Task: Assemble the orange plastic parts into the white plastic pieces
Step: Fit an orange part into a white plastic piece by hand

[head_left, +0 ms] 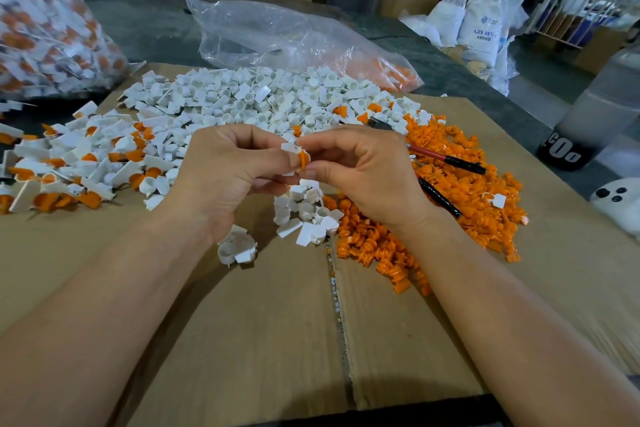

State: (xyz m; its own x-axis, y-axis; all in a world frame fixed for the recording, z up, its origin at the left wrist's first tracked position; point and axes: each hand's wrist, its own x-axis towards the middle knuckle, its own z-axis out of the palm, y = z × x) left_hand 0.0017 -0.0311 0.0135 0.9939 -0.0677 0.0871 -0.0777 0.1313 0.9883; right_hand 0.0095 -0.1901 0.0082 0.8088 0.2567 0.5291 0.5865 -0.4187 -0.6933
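Above the cardboard, my left hand pinches a white plastic piece between thumb and fingers. My right hand pinches an orange plastic part and holds it against that white piece, fingertips of both hands meeting. A big heap of loose white pieces lies behind the hands. Loose orange parts are heaped at the right. A few white pieces lie just below my hands. Assembled white-and-orange pieces are piled at the left.
A flattened cardboard sheet covers the table. Pliers with red and black handles lie on the orange heap. A clear plastic bag lies behind, a full bag of assembled pieces at the far left. A white object sits at the right edge.
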